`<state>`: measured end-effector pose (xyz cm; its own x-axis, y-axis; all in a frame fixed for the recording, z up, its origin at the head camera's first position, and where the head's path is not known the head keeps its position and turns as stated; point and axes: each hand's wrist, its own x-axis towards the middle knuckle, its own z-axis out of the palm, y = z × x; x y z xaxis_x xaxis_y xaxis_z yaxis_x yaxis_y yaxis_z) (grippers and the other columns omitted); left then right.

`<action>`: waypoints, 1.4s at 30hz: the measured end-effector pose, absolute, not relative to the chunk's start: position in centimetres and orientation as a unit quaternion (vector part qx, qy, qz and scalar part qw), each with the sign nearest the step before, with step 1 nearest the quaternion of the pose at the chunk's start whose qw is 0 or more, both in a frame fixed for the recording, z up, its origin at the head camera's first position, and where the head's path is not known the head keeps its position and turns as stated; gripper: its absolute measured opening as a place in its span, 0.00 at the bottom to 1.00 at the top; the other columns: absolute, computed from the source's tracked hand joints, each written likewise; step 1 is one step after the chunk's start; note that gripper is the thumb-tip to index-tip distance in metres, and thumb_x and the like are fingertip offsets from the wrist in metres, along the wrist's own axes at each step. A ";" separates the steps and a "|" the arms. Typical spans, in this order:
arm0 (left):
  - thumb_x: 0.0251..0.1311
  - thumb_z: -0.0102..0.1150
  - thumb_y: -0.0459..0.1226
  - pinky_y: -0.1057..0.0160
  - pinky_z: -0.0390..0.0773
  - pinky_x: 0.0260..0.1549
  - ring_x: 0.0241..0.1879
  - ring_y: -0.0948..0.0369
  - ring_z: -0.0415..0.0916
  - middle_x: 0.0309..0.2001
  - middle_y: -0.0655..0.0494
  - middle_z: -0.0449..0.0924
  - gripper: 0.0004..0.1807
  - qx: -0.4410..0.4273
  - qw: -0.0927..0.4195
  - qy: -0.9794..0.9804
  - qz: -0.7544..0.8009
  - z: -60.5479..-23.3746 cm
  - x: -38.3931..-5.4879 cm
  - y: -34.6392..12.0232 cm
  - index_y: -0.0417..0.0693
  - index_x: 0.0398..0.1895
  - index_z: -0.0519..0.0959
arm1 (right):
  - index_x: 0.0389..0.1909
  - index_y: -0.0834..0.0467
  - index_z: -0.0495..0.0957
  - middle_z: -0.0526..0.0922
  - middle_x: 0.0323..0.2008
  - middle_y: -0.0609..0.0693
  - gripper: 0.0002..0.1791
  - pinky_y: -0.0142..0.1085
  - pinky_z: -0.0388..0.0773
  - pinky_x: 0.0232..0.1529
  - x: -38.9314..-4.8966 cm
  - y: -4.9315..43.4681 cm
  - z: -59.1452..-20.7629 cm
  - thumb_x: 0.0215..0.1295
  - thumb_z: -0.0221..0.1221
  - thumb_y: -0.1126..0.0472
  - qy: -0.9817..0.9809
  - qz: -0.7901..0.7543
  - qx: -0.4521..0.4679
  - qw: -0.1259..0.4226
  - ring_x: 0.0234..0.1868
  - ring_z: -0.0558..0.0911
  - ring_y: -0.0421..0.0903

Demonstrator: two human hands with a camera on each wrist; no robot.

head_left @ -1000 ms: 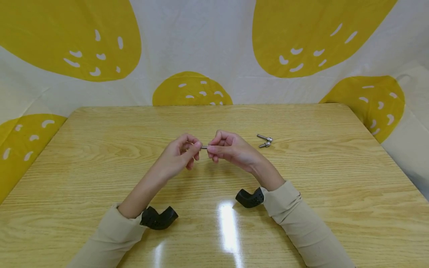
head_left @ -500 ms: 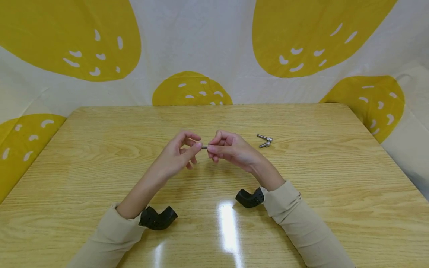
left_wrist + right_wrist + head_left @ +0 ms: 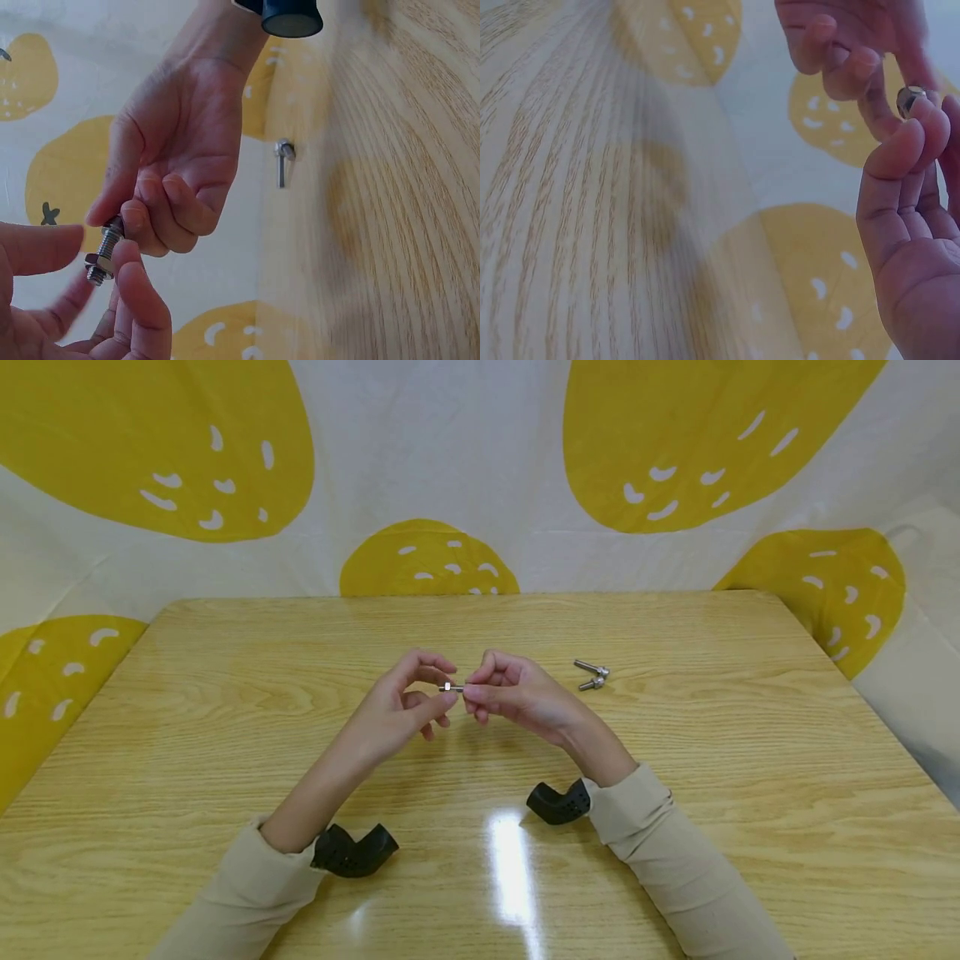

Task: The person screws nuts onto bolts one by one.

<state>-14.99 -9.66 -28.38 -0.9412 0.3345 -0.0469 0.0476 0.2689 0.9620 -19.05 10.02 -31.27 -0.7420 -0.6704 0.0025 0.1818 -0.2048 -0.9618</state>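
Note:
My right hand (image 3: 521, 695) pinches a steel bolt (image 3: 110, 241) by its head end between thumb and fingertips. A hex nut (image 3: 97, 265) sits on the threaded shank, a short way in from the tip, which pokes out beyond it. My left hand (image 3: 396, 703) is around the nut end, thumb and fingers spread loosely to either side of it. In the left wrist view the left thumb (image 3: 45, 249) stands apart from the nut. The right wrist view shows the nut just past the right fingertips, with the bolt's shank mostly hidden.
Two more bolts (image 3: 592, 667) lie close together on the wooden table (image 3: 300, 635), to the right of the hands. Black wrist mounts (image 3: 354, 850) stick out from both sleeves. Behind the table's far edge hangs a white cloth (image 3: 435, 452) with yellow shapes.
The left thumb and fingers have parted from the nut, which now shows between them. The right hand keeps its pinch on the bolt and has stayed in place.

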 end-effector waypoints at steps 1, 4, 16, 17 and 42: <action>0.66 0.50 0.36 0.63 0.75 0.24 0.26 0.58 0.74 0.48 0.41 0.70 0.16 0.114 0.124 0.789 0.590 -28.4 -15.0 -9.6 0.41 0.54 0.65 | 0.29 0.56 0.69 0.80 0.27 0.48 0.11 0.32 0.73 0.33 -19.0 10.0 -31.3 0.66 0.47 0.74 0.562 -0.745 -0.219 0.286 0.27 0.75 0.42; 0.69 0.46 0.40 0.64 0.73 0.22 0.23 0.59 0.69 0.41 0.41 0.72 0.16 0.101 0.134 0.795 0.583 -28.4 -15.0 -9.6 0.40 0.53 0.65 | 0.29 0.56 0.68 0.80 0.27 0.48 0.11 0.32 0.73 0.33 -19.0 10.0 -31.2 0.66 0.47 0.74 0.561 -0.745 -0.221 0.287 0.27 0.75 0.42; 0.63 0.53 0.33 0.62 0.75 0.25 0.32 0.52 0.75 0.49 0.46 0.69 0.12 0.115 0.115 0.798 0.581 -28.1 -14.9 -9.6 0.41 0.49 0.68 | 0.29 0.56 0.69 0.80 0.27 0.48 0.12 0.32 0.73 0.33 -19.0 10.0 -31.2 0.66 0.46 0.75 0.560 -0.745 -0.219 0.288 0.27 0.74 0.42; 0.64 0.53 0.34 0.63 0.75 0.25 0.32 0.52 0.75 0.49 0.45 0.69 0.14 0.113 0.117 0.801 0.577 -28.1 -14.9 -9.6 0.41 0.50 0.67 | 0.29 0.56 0.69 0.80 0.27 0.48 0.12 0.32 0.73 0.33 -19.0 10.0 -31.2 0.66 0.46 0.75 0.560 -0.745 -0.220 0.287 0.27 0.74 0.42; 0.68 0.47 0.37 0.65 0.70 0.20 0.24 0.57 0.68 0.38 0.44 0.74 0.12 0.111 0.136 0.805 0.566 -28.3 -15.0 -9.6 0.40 0.49 0.67 | 0.29 0.56 0.68 0.80 0.27 0.48 0.11 0.32 0.73 0.33 -18.9 9.8 -31.2 0.66 0.47 0.74 0.562 -0.743 -0.219 0.289 0.26 0.74 0.42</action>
<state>-14.97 -9.55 -28.29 -0.9387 0.3319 -0.0930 0.0246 0.3338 0.9423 -18.95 9.81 -31.20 -0.7364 -0.6765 0.0002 0.1835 -0.2001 -0.9624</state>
